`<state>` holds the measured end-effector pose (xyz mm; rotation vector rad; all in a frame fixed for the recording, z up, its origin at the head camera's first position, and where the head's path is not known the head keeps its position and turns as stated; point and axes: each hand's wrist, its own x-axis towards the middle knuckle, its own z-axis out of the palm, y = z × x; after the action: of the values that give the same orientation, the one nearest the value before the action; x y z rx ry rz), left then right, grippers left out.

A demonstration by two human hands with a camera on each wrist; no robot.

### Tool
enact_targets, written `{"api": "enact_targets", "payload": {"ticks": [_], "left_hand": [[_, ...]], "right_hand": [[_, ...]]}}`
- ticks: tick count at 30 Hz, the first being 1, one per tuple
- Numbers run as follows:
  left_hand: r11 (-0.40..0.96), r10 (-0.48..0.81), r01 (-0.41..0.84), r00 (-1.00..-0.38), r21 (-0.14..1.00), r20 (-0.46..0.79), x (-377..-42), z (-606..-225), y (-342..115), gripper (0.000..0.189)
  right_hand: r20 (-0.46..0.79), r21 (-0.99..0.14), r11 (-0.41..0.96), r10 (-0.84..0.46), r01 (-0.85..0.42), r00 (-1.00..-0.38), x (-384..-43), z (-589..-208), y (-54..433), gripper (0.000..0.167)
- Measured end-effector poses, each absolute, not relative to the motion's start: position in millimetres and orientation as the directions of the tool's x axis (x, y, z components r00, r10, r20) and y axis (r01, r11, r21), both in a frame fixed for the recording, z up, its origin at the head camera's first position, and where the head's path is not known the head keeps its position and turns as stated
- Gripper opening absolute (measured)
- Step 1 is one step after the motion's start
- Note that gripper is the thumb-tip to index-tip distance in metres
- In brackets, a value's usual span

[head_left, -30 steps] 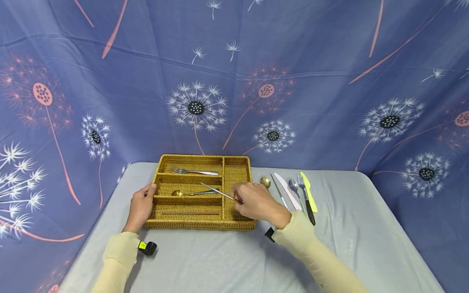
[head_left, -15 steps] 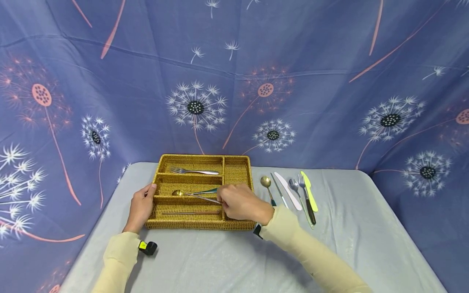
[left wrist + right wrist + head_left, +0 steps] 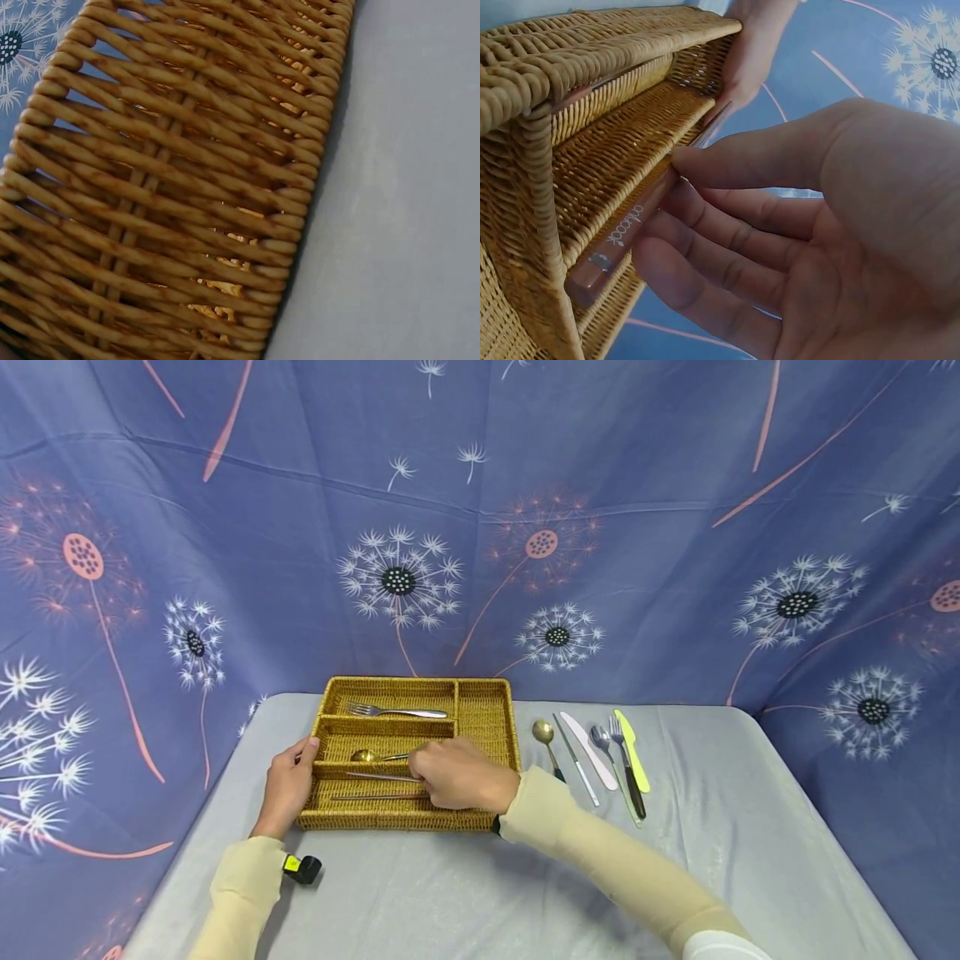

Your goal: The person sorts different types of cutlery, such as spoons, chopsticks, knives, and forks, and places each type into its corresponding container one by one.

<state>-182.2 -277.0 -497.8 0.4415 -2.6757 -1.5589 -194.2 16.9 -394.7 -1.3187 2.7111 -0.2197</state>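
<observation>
At the pale-clothed table (image 3: pixel 420 893) before us, a right hand (image 3: pixel 461 774) pinches a chopstick (image 3: pixel 378 776) above the tray (image 3: pixel 390 820)'s front compartment, seemingly to join a second chopstick (image 3: pixel 363 797); that calls for lowering it level, then releasing. Its brown handle (image 3: pixel 622 232) bears lettering. A left hand (image 3: pixel 288 785) touches the tray's end, grip unclear. Behind lies a fork (image 3: pixel 397 711).

“onlycook” stands on the brown chopstick (image 3: pixel 626 232).

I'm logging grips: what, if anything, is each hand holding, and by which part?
The right hand pinches a chopstick by its brown handle, short of the thick end. The left hand touches the left rim of the tray; a grip is unclear.
</observation>
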Motion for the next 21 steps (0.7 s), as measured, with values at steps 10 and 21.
{"api": "enact_targets", "payload": {"ticks": [10, 21], "left_hand": [[0.459, -0.252, -0.229, -0.960, 0.858, -0.121, -183, -499, -278, 0.072], [0.469, -0.242, -0.216, -0.964, 0.856, -0.111, -183, -499, -279, 0.071]], "right_hand": [[-0.089, -0.161, 0.619, -0.785, -0.769, -0.613, -203, -403, 1, 0.049], [-0.113, -0.145, 0.606, -0.796, -0.782, -0.595, -202, -414, -14, 0.046]]}}
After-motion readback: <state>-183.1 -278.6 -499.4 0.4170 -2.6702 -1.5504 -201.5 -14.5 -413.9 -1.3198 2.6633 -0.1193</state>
